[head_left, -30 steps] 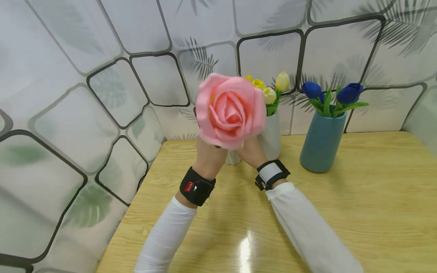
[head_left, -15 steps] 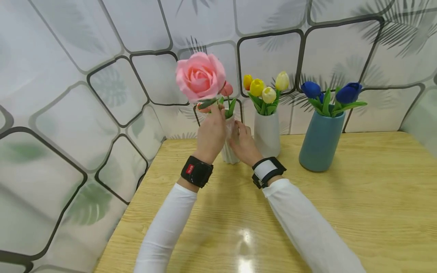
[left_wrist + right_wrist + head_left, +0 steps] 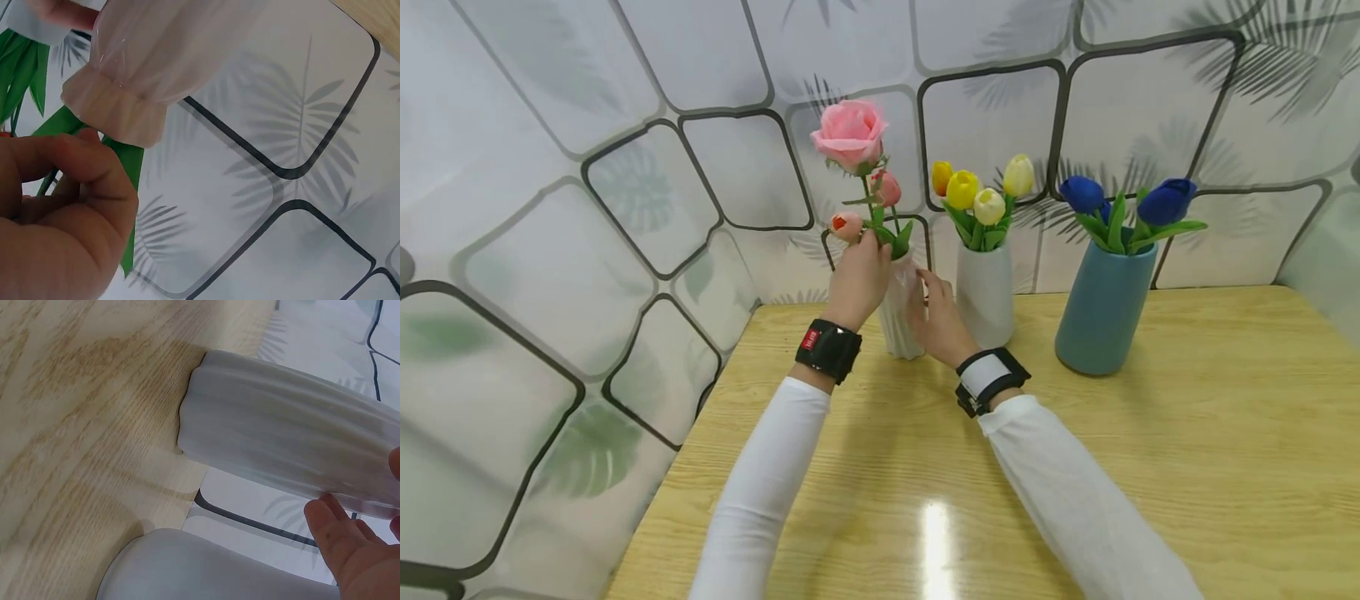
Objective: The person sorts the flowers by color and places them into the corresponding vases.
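A pink rose (image 3: 850, 133) stands tall over a pale ribbed vase (image 3: 895, 312), its stem running down to the vase's mouth. My left hand (image 3: 859, 279) pinches that stem just above the rim; in the left wrist view the curled fingers (image 3: 94, 162) sit close below the scalloped rim, among green leaves. Two smaller pink tulips, an upper one (image 3: 886, 188) and a lower one (image 3: 847, 226), show around the stem. My right hand (image 3: 943, 325) holds the vase from its right side, with fingertips (image 3: 322, 515) against the ribbed wall. The vase's base rests on the table.
Right beside my right hand is a white vase (image 3: 985, 304) with yellow and cream tulips (image 3: 977, 196). Farther right stands a blue-green vase (image 3: 1105, 321) with blue tulips (image 3: 1167, 205). A patterned wall covering (image 3: 865, 50) rises behind the wooden table (image 3: 1037, 500).
The rose has moved away from the camera, over the ribbed vase, and its stem has sunk toward the mouth. My left hand follows it down to the rim. The right hand stays at the vase.
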The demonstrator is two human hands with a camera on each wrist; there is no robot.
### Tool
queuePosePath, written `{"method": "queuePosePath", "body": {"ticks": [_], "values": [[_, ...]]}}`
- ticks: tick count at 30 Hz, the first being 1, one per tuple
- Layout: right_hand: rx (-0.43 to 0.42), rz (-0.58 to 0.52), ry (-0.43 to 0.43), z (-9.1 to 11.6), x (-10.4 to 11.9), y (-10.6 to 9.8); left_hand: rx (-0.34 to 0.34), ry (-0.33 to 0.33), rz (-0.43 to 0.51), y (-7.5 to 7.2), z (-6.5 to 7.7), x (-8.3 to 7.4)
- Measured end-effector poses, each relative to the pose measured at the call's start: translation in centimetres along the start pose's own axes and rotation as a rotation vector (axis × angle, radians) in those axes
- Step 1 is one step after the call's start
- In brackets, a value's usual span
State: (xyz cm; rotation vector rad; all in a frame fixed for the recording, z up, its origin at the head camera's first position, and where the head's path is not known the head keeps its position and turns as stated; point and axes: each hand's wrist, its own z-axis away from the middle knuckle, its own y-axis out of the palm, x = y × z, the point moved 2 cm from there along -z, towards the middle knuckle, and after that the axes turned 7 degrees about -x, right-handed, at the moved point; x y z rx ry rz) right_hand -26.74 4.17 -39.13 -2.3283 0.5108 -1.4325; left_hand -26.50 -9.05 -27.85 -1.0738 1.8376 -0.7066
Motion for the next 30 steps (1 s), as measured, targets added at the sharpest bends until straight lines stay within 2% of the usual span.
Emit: {"method": "queuePosePath", "body": {"ticks": [4,9,14,21,25,30], "values": [[-0.017,-0.022,0.003,0.3,0.2,-0.3,-0.021,-0.018,0.065,-0.4,-0.4,0.3],[-0.043,-0.003,-0.006,0.8,0.3,-0.4,-0.044,0.014,0.045,-0.8,-0.1,0.6],[-0.029,0.005,0.013,1.7,-0.1,0.0,-0.063,0.01,0.032,-0.7,0.7,1.0],[-0.024,-0.007,0.015,2.7,-0.5,-0.1,-0.12,-0.001,0.117,-0.1,2.0,1.8],[-0.011,-0.055,0.004,3.5,-0.4,-0.6,-0.127,-0.022,0.087,0.4,3.0,2.1],[0.007,-0.122,0.042,5.0,-0.7,-1.3,-0.131,-0.035,0.048,1.1,4.2,2.2]]}}
